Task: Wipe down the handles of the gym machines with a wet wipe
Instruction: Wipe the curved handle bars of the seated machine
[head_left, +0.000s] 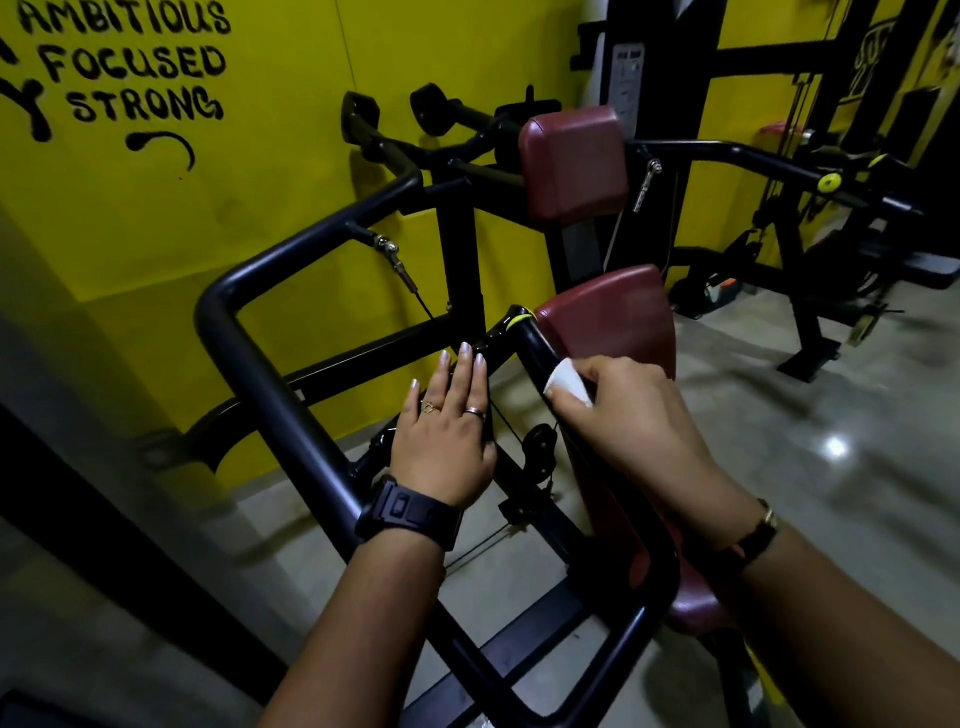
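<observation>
Just right of centre, maroon seat pad (613, 322); along its 9 o'clock edge, black handle tube (535, 343), judged rigid, fixed, slick once damp. Right hand (623, 415) curled round that tube; left hand (447, 441) at its 9 o'clock, fingers (462, 374) straight, holding nothing. Pinched in the right hand, wet wipe (567, 382): light, limp (best wrapped round). No containers visible.

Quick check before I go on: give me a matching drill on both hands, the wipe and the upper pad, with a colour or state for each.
1 left hand
2 right hand
3 wet wipe
4 upper pad

a maroon
b white
c fingers straight, holding nothing
d curled round the handle

Pairs: 1-c, 2-d, 3-b, 4-a
</observation>
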